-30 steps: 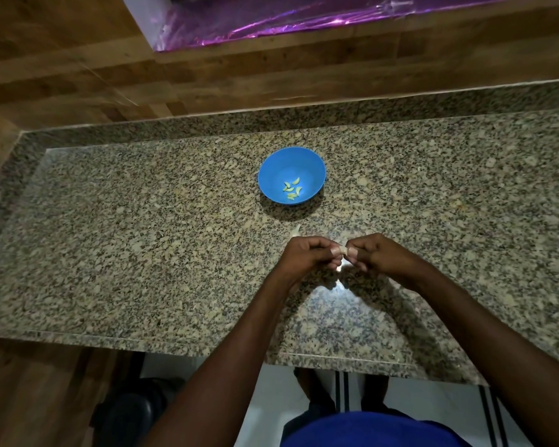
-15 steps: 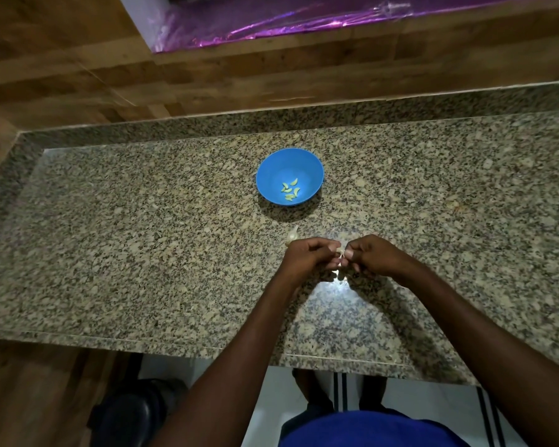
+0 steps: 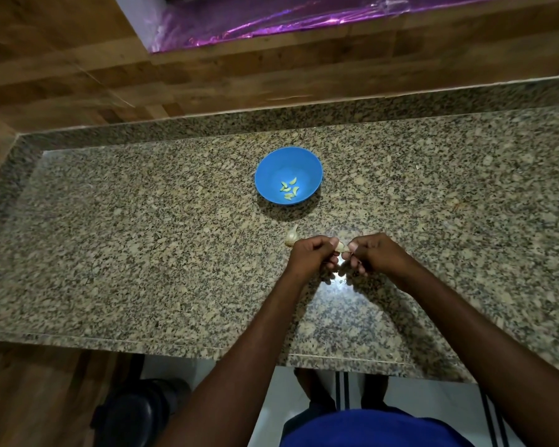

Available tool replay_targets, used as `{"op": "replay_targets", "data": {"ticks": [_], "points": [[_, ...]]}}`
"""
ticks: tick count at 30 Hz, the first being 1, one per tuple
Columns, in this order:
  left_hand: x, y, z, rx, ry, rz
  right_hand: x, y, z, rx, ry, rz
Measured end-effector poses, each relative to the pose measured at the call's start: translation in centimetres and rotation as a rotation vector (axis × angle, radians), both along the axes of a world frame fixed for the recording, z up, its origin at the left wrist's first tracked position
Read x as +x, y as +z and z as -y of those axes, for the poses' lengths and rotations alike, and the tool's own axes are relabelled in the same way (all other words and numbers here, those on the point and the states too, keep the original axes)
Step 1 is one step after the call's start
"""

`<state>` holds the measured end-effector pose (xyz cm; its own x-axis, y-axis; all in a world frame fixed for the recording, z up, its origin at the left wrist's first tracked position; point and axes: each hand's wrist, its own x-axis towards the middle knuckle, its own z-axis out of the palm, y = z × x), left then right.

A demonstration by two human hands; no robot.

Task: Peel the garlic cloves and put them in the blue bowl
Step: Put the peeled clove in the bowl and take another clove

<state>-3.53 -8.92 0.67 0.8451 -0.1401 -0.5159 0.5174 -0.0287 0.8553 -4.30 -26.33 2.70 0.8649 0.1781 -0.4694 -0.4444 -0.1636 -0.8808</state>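
Both hands pinch one small pale garlic clove (image 3: 340, 246) between them: left hand (image 3: 310, 254), right hand (image 3: 376, 254), fingers curled. The round blue plastic bowl (image 3: 288, 175) lies straight beyond the clove, slightly left, so the left hand is nearer.

Bowl (image 3: 288, 175) on counter (image 3: 142, 237), cloves (image 3: 289, 189) in it. Garlic piece (image 3: 291, 236) before bowl, just left of both hands (image 3: 310, 254).
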Motion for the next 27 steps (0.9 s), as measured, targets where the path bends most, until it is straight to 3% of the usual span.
{"op": "replay_targets", "data": {"ticks": [10, 16, 27], "points": [[-0.1, 0.6, -0.6, 0.052, -0.107, 0.223, 0.0, 0.4, -0.3, 0.096, -0.053, -0.184], [-0.3, 1.1, -0.7, -0.03, 0.01, 0.101, 0.2, 0.2, -0.9, 0.138, -0.1, -0.342], [-0.9, 0.5, -0.8, -0.064, 0.059, 0.062, -0.1, 0.2, -1.3, -0.028, -0.1, -0.236]]}}
